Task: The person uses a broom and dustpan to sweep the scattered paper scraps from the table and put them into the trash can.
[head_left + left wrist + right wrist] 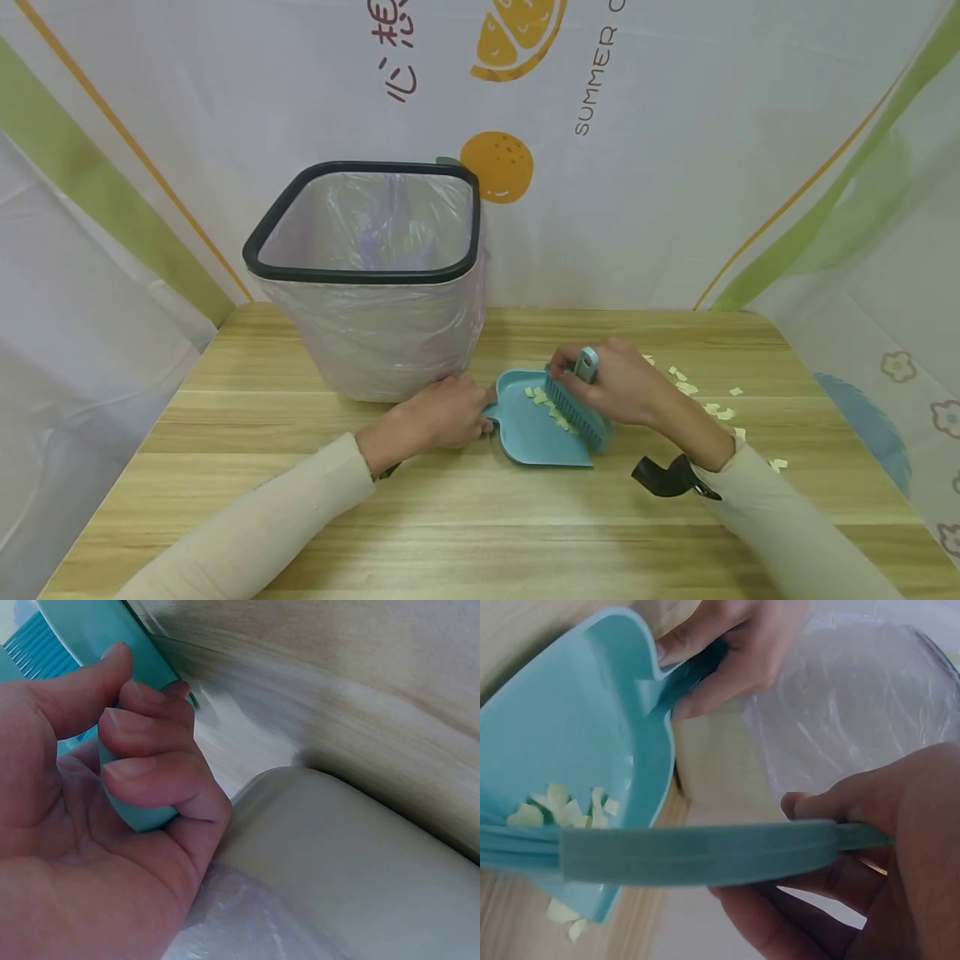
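A blue-green dustpan (525,437) lies on the table, its handle gripped by my left hand (446,412). In the left wrist view the fingers (154,780) curl round that handle. My right hand (618,383) holds a matching hand brush (576,408), its bristles down over the pan's open side. Small pale-yellow paper scraps (542,397) lie in the pan along the bristles; the right wrist view shows these scraps (562,808) close beside the brush (697,853). A few more scraps sit at the pan's lip in that view.
Just behind my left hand stands a bin (390,333) with a black rim and a clear plastic liner. More paper scraps (720,412) are scattered on the wooden table (480,533) to the right, behind and beside my right forearm. A printed white curtain (637,208) hangs behind the table.
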Available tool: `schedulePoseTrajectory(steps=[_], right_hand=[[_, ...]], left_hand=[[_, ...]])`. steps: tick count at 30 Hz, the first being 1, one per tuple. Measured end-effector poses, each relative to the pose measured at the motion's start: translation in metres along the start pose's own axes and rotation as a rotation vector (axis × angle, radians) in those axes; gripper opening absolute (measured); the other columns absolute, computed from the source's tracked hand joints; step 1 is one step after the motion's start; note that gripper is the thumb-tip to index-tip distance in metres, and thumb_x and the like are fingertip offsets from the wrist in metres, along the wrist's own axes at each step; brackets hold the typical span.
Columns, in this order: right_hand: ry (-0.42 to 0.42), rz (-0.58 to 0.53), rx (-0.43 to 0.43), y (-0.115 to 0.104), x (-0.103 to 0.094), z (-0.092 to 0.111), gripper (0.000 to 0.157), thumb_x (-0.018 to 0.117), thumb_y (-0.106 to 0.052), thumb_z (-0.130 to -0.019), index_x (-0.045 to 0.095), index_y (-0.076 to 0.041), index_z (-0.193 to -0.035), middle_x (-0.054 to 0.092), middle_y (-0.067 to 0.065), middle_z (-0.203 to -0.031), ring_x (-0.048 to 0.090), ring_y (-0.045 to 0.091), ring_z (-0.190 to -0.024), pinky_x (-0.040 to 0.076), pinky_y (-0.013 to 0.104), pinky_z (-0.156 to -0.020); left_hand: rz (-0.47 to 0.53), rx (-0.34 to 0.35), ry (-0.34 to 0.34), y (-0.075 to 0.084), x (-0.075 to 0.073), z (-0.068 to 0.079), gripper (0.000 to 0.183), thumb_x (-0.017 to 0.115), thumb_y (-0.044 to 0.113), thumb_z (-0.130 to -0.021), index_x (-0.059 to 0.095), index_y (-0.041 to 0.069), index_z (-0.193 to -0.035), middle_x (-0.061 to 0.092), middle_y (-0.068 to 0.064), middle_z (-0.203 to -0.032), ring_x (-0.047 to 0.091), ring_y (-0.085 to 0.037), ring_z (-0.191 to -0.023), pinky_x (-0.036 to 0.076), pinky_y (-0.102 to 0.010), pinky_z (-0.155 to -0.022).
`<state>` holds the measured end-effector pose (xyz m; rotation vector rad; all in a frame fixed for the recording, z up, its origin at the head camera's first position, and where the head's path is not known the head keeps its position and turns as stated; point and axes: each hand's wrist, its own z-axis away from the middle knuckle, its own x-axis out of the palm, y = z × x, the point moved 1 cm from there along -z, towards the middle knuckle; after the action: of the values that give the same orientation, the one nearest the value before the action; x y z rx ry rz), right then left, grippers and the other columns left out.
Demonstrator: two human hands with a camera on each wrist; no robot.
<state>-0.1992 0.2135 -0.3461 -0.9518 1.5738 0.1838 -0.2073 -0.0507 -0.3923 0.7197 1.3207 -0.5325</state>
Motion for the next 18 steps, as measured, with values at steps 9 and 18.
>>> schedulePoseTrajectory(steps=[9,18], right_hand=[[0.01,-0.025,0.117,0.0,-0.029,0.005,0.009,0.068,-0.004,-0.105,0.074,-0.009,-0.108,0.08,0.006,-0.105,0.075,0.022,-0.088,0.061,0.048,-0.075],[0.036,0.106,0.109,0.024,-0.032,0.009,0.006,0.072,-0.006,-0.103,0.077,-0.008,-0.105,0.079,0.001,-0.091,0.061,0.011,-0.069,0.054,0.04,-0.066]], left_hand=[[-0.004,-0.015,-0.006,0.001,-0.001,-0.001,0.022,0.077,0.028,-0.106,0.073,0.007,-0.107,0.05,0.003,-0.071,0.051,-0.013,-0.066,0.054,-0.038,-0.068],[-0.012,-0.017,-0.004,0.001,0.001,0.0,0.022,0.078,0.028,-0.106,0.074,0.006,-0.107,0.054,0.001,-0.073,0.053,-0.013,-0.069,0.056,-0.039,-0.07]])
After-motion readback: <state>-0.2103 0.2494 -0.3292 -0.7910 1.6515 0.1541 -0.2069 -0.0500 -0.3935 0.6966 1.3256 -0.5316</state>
